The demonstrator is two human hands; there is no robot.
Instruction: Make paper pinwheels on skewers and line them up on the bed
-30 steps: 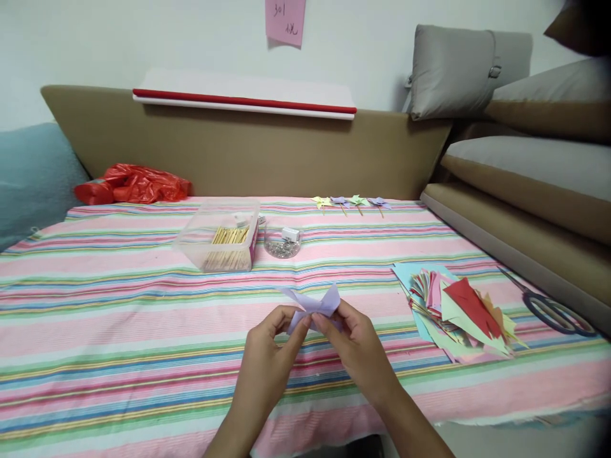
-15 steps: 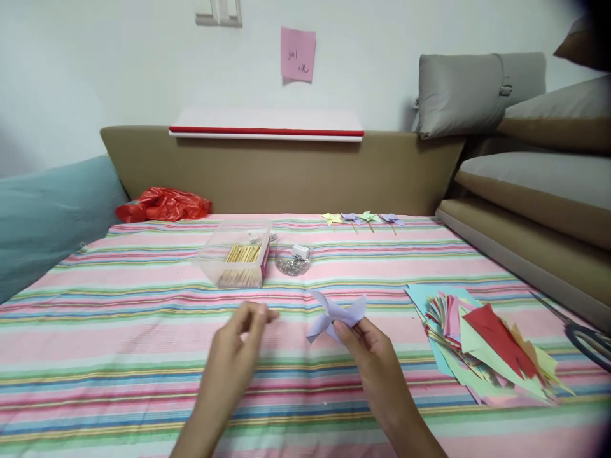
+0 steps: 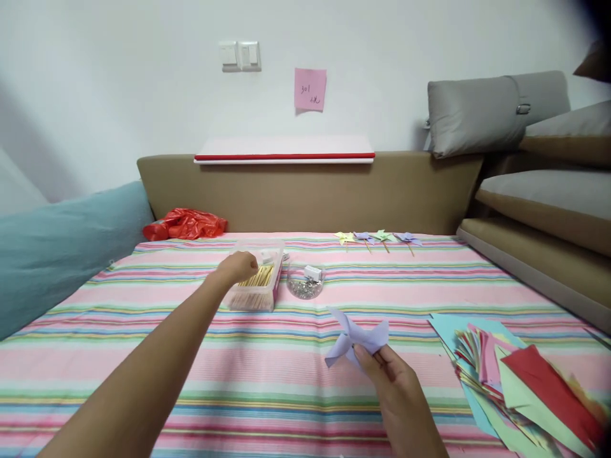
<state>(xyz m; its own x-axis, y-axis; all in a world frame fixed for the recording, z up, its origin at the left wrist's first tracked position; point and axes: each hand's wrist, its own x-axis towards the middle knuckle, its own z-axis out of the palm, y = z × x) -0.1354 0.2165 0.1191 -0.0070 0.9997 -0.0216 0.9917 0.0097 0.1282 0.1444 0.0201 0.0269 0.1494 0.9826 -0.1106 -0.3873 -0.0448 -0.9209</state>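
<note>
Cut and loose coloured paper (image 3: 529, 407) lay fanned in a heap beyond the right elbow, a red sheet (image 3: 548, 388) on top, as a person's right hand (image 3: 400, 391) held up a lilac paper pinwheel (image 3: 370, 341) over a striped cloth (image 3: 281, 369). The fingers (image 3: 365, 357) pinched it near its centre; its blades were folded in, and no stick showed on it.

Just past it, a clear round dish (image 3: 305, 291) held small metal pieces and a white block (image 3: 312, 273), close beside a clear plastic box (image 3: 252, 301) of thin wooden sticks (image 3: 262, 276). The left hand (image 3: 241, 266) was at the box, its fingers curled down at the sticks and hiding part of them; whether they gripped one could not be told from this angle. The box's raised walls and the neighbouring dish left that hand to work from above.

Toward the far edge of the cloth, four pinwheels lay in a row, each on its stick: yellow (image 3: 345, 238), lilac (image 3: 364, 237), green (image 3: 383, 235) and a second lilac (image 3: 408, 238). A crumpled red plastic bag (image 3: 195, 224) sat to their left, before a brown backrest (image 3: 310, 200).
</note>
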